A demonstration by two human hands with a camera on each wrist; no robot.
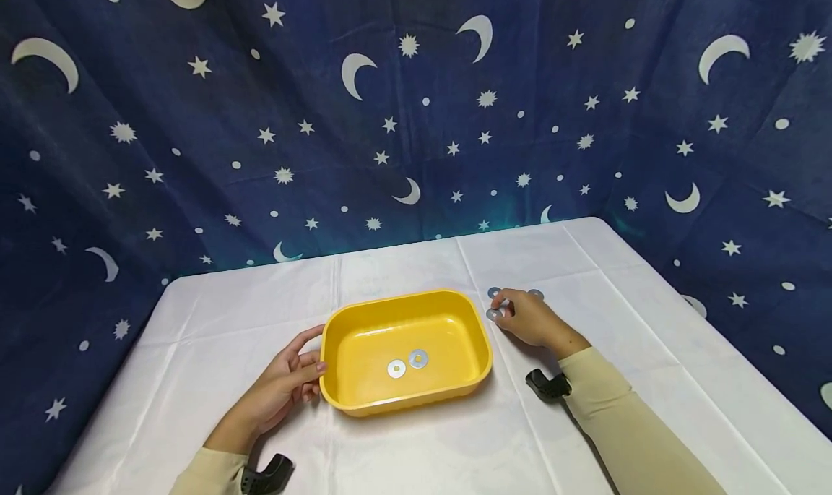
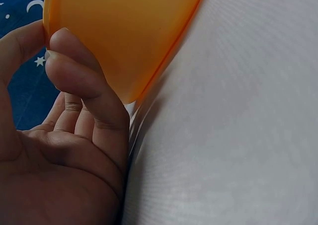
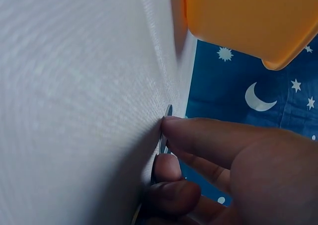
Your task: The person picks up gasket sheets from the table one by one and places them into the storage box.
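Yellow and plastic, the rectangular tray (image 1: 383, 343) sits between our grips, pinched by our left hand (image 1: 276, 390), presumably for steadiness, while our right hand (image 1: 533, 318) pinches a round silver washer (image 1: 490, 314).

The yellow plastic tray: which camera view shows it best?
The head view: it shows nearly the full rim of the yellow plastic tray and two washers inside. The left wrist view shows only part of its outer wall, partly behind the left hand; the right wrist view, only part of its outside, cut off by the frame.
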